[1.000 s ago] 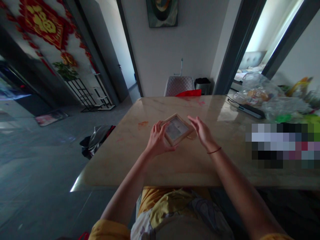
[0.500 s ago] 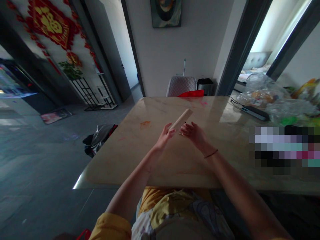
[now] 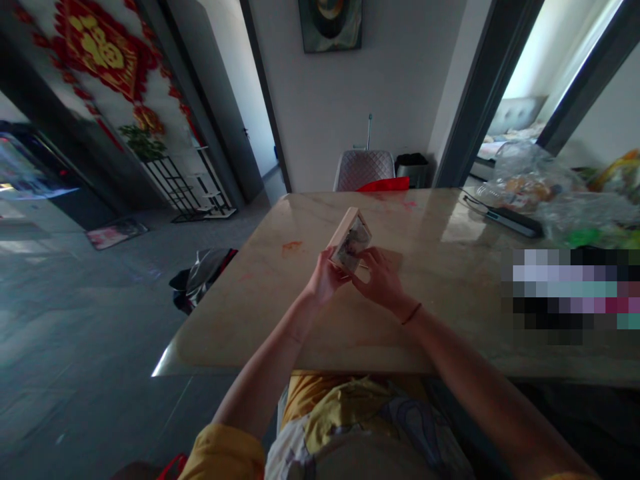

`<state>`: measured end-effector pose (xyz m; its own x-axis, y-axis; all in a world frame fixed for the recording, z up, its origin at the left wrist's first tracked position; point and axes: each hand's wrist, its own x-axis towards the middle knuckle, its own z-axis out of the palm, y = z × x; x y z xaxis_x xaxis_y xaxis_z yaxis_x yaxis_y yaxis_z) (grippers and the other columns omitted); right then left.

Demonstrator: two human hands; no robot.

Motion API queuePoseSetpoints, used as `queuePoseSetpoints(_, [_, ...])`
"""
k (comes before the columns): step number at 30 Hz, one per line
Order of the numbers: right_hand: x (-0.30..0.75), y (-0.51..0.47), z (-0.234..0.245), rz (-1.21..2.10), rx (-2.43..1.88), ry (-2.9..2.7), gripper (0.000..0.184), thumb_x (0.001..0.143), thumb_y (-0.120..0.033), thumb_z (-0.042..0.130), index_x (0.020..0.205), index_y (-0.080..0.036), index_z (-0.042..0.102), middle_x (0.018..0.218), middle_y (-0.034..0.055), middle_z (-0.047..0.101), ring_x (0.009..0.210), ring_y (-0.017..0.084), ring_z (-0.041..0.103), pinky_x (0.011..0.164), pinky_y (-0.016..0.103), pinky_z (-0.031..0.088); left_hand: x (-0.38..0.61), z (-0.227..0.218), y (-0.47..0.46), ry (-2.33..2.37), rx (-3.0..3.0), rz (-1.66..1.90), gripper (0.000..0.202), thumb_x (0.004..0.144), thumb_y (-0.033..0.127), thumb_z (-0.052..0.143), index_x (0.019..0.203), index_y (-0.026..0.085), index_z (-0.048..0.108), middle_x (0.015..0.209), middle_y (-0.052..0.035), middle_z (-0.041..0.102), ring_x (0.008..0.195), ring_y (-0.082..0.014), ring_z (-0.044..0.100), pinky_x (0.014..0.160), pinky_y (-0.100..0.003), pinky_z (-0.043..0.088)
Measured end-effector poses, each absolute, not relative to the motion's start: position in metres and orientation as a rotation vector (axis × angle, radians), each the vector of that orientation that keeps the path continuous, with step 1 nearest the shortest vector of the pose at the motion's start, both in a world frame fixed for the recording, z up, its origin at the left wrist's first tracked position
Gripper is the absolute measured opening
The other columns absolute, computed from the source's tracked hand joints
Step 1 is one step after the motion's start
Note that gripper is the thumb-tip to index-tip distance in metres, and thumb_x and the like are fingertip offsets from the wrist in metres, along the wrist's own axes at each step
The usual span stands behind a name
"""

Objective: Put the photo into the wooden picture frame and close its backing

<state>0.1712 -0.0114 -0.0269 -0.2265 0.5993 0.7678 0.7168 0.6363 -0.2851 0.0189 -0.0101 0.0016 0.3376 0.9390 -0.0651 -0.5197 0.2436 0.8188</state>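
Above the middle of the table, a small pale box (image 3: 344,229) is held at a tilt. Its edge is beige, and the face (image 3: 356,241) turned to the right is grey with a dark mottled pattern. My left hand (image 3: 325,277) is closed around the box's lower left end. On the lower right of that face lie the curled fingers of my right hand (image 3: 379,279), with the thumb near the bottom edge. Behind the right hand shows a flat brownish patch (image 3: 393,258); I cannot tell whether it is a flap or a shadow.
The marble-patterned table (image 3: 240,327) bears an orange smudge (image 3: 291,247) on the left. A dark elongated device (image 3: 515,221) with a cord and clear plastic bags (image 3: 525,187) lie at the right. A quilted chair (image 3: 364,168) stands beyond the far edge.
The box has turned, so its patterned face now shows instead of only a pale side. My right hand has moved slightly left onto the box.
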Motion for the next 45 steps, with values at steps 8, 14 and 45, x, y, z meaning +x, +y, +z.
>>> queuePoseSetpoints(8, [0.172,-0.010,-0.027,-0.303,-1.061,-2.007,0.042,0.083,-0.034,0.053,0.122,-0.019,0.045,0.111,0.0156,0.058,0.101,0.028,0.055,0.085,0.044,0.047,0.020,0.000,-0.011,0.629,0.783,1.040,0.047,0.075,0.060,0.051,0.091,0.017,0.061,0.063,-0.0011,0.059,0.061,-0.0134,0.054,0.065,-0.028,0.044])
queuePoseSetpoints(14, [0.173,-0.012,-0.027,-0.290,-1.060,-1.997,0.053,0.078,-0.027,0.055,0.128,-0.016,0.040,0.125,0.0178,0.053,0.114,0.030,0.052,0.095,0.048,0.044,0.017,-0.003,-0.010,0.614,0.766,1.021,0.051,0.077,0.061,0.048,0.095,0.016,0.062,0.068,-0.0044,0.063,0.063,-0.0150,0.057,0.067,-0.029,0.046])
queuePoseSetpoints(45, [0.181,-0.008,-0.010,-0.138,-0.806,-1.922,0.077,0.078,-0.030,0.058,0.143,-0.020,0.019,0.150,0.0131,0.030,0.138,0.027,0.029,0.109,0.049,0.033,0.014,-0.008,-0.010,0.651,0.818,0.924,0.040,0.071,0.050,0.066,0.088,0.014,0.064,0.076,-0.0057,0.067,0.070,-0.0159,0.062,0.075,-0.030,0.047])
